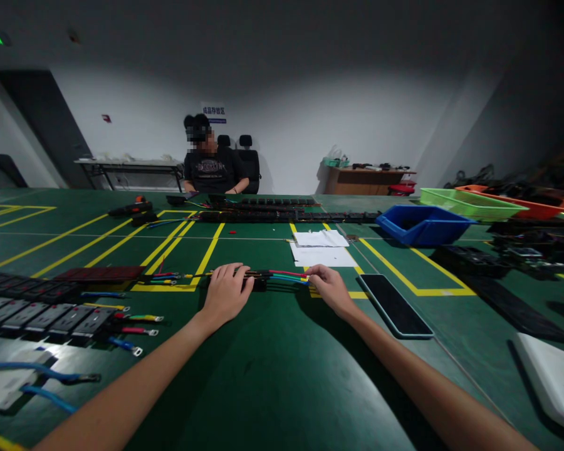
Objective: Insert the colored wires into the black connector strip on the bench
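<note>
My left hand (227, 289) rests over a dark part at the middle of the green table, its fingers closed round it. Red, green and blue wires (284, 276) run from that part to the right. At their right ends my right hand (328, 285) pinches the wires between thumb and fingers. White papers (323, 255) lie just beyond my right hand. A phone (395, 305) lies to the right of it, screen up.
Socket strips (47, 318) with lugged cables lie at the left. Blue bin (420, 227), green tray (470, 205) and dark parts stand at the right. A power drill (134, 207) lies at the back left. A person (216, 166) sits across the table (263, 388).
</note>
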`<move>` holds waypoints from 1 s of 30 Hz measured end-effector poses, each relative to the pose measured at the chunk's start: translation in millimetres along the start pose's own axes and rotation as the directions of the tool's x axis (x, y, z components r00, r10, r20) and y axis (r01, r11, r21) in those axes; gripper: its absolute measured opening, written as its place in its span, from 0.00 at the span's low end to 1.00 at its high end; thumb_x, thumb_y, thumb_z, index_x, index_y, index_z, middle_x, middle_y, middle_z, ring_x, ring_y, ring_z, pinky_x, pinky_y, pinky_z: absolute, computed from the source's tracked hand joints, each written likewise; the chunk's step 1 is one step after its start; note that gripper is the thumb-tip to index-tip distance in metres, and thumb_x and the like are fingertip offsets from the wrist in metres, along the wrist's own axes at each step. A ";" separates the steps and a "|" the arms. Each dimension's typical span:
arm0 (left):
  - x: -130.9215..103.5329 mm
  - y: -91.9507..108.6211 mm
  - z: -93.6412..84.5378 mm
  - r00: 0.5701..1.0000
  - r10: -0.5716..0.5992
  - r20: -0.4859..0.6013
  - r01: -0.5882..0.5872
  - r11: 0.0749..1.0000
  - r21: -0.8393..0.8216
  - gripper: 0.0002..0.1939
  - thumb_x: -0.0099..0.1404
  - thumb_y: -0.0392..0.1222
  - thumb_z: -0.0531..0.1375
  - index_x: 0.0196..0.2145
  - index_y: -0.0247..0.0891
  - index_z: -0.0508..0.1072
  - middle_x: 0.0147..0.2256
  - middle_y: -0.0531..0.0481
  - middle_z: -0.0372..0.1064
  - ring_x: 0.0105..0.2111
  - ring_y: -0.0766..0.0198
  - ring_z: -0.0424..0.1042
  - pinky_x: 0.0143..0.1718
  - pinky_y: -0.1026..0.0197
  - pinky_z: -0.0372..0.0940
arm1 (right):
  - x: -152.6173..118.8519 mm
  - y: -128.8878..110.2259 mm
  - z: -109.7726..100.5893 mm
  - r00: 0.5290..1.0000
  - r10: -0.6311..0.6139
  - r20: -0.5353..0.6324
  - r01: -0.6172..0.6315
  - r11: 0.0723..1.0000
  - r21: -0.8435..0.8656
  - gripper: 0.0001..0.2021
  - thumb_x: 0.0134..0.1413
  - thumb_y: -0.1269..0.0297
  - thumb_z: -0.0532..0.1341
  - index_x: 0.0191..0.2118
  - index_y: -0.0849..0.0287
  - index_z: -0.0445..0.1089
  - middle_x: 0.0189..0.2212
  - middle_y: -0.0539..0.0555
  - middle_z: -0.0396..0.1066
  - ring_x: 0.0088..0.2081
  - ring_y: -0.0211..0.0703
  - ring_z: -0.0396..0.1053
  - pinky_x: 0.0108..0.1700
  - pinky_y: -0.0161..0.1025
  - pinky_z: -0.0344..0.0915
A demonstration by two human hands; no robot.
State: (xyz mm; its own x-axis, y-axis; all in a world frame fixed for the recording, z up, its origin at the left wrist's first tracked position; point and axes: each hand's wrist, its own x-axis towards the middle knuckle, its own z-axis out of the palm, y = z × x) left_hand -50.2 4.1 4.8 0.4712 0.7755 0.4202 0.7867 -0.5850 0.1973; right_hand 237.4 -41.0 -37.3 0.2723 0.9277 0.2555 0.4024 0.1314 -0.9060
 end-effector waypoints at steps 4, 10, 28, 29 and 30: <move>-0.4 1.2 -0.6 1.000 -0.004 -0.001 0.004 1.000 0.004 0.24 0.75 0.53 0.46 0.54 0.38 0.74 0.55 0.40 0.71 0.57 0.50 0.68 0.62 0.40 0.60 | -1.0 -3.3 0.2 0.998 0.053 -0.022 -0.052 0.998 0.029 0.14 0.47 0.57 0.58 0.38 0.58 0.73 0.25 0.50 0.72 0.26 0.42 0.66 0.28 0.37 0.60; -0.7 0.7 -0.4 1.000 0.004 -0.005 -0.004 1.000 0.019 0.24 0.75 0.53 0.46 0.54 0.37 0.74 0.55 0.40 0.71 0.57 0.50 0.68 0.61 0.40 0.60 | -2.8 -5.9 -2.9 1.000 0.022 -0.014 -0.022 0.999 -0.042 0.13 0.51 0.55 0.58 0.34 0.58 0.75 0.27 0.52 0.73 0.29 0.44 0.68 0.30 0.38 0.60; -0.5 0.5 0.6 1.000 -0.001 -0.001 0.001 1.000 0.027 0.24 0.75 0.53 0.46 0.55 0.37 0.73 0.55 0.41 0.71 0.57 0.51 0.68 0.62 0.41 0.60 | -2.0 -4.9 -2.3 0.994 -0.080 -0.076 0.079 0.997 -0.013 0.14 0.48 0.55 0.62 0.37 0.60 0.75 0.32 0.55 0.76 0.33 0.46 0.70 0.37 0.42 0.66; -0.5 0.8 0.2 1.000 -0.001 0.000 0.001 1.000 0.024 0.24 0.75 0.53 0.46 0.54 0.38 0.73 0.55 0.41 0.71 0.57 0.51 0.68 0.62 0.41 0.60 | -2.1 -5.1 -2.6 0.994 -0.081 -0.072 0.080 0.997 -0.014 0.13 0.48 0.56 0.62 0.36 0.59 0.75 0.32 0.55 0.76 0.33 0.46 0.70 0.38 0.41 0.66; -0.5 1.1 -0.1 1.000 -0.001 -0.002 0.001 1.000 0.022 0.24 0.75 0.53 0.46 0.54 0.38 0.74 0.55 0.41 0.71 0.57 0.51 0.68 0.62 0.41 0.60 | -2.3 -5.5 -2.8 0.994 -0.082 -0.067 0.081 0.997 -0.016 0.12 0.48 0.57 0.61 0.35 0.59 0.74 0.31 0.54 0.75 0.33 0.45 0.70 0.38 0.41 0.65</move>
State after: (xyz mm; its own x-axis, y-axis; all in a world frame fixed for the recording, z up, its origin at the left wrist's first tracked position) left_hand -49.6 3.0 4.9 0.4696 0.7758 0.4214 0.7959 -0.5786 0.1781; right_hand 237.0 -44.8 -32.0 0.2966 0.8881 0.3512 0.4375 0.2005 -0.8766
